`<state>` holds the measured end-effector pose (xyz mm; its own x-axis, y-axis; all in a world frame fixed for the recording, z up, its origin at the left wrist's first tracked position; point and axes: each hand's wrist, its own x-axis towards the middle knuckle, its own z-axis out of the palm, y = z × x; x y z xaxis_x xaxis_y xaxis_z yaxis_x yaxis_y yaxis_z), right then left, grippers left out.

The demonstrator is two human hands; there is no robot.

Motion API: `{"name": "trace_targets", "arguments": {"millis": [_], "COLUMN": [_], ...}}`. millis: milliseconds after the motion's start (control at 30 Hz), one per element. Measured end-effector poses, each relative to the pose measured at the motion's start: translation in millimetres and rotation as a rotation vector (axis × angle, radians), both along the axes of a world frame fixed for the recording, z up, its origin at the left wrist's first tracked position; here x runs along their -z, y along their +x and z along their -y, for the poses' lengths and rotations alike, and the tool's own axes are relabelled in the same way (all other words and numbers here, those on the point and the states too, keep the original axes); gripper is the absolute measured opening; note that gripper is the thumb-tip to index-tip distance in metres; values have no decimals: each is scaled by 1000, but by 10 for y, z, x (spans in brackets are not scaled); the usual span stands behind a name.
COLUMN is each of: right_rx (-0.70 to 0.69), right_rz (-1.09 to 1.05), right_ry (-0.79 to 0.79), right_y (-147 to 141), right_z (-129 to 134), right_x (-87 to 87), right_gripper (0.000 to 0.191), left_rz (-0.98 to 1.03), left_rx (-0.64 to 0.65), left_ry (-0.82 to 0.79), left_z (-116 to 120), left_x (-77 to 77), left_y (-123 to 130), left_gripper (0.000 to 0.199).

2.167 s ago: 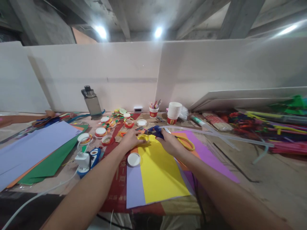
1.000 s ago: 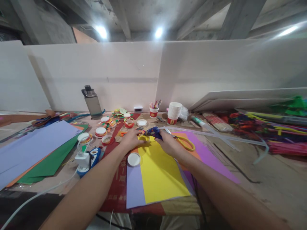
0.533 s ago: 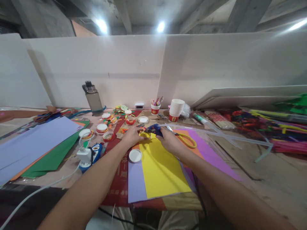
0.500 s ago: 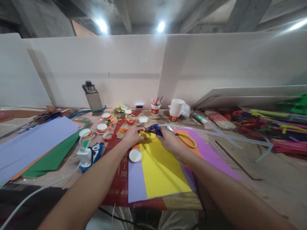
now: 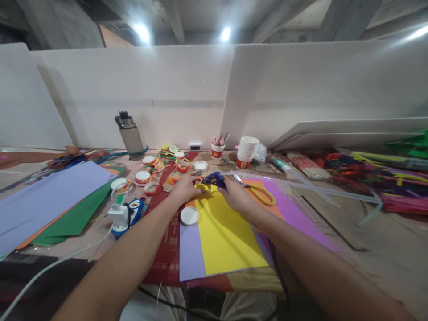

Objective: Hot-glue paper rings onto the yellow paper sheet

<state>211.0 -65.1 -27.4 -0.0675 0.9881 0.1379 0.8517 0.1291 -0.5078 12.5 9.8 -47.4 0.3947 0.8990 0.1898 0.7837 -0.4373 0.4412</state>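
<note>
My right hand (image 5: pixel 236 196) is closed around a blue hot glue gun (image 5: pixel 214 179), its nozzle end pointing left toward my left hand. A long clear glue stick (image 5: pixel 284 180) runs rightward from the back of the gun. My left hand (image 5: pixel 185 189) has its fingers pinched close to the nozzle; what they hold is small and mostly hidden. Below both hands lies a yellow sheet (image 5: pixel 230 236) with a ragged top edge, over a lilac sheet (image 5: pixel 190 254). Beside my right hand rest yellow-handled scissors (image 5: pixel 262 195). A white round lid (image 5: pixel 189 216) sits left of the yellow sheet.
Paper cups (image 5: pixel 247 151) stand stacked behind, near a cup of pencils (image 5: pixel 218 147). Decorated lids (image 5: pixel 143 177), a power strip (image 5: pixel 133 214) and coloured sheets (image 5: pixel 63 196) lie left. A water bottle (image 5: pixel 129 136) stands by the wall. Another person's arm (image 5: pixel 33 158) reaches in at far left.
Both hands and the glue gun stay almost where they were. The whole view shifts very slightly.
</note>
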Motion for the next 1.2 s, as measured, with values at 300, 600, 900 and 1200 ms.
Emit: {"name": "trace_targets", "arguments": {"millis": [300,600,900,1200], "right_rx": [-12,6,14,7], "right_rz": [2,43,101,119], "right_ry": [5,-23,7,19], "right_y": [-10,-36,-35,-6], "right_z": [-23,-29,-20,9], "right_x": [27,23,16,-12], "right_gripper": [32,32,31,29], "left_rz": [-9,-20,-21,-30], "left_rx": [2,-10,-26,-16], "left_ry": [-15,-13,-20,-6], "left_z": [23,18,14,5], "left_x": [-43,-37,-20,-13], "left_y": [9,15,11,0], "left_gripper": [50,54,57,60]}}
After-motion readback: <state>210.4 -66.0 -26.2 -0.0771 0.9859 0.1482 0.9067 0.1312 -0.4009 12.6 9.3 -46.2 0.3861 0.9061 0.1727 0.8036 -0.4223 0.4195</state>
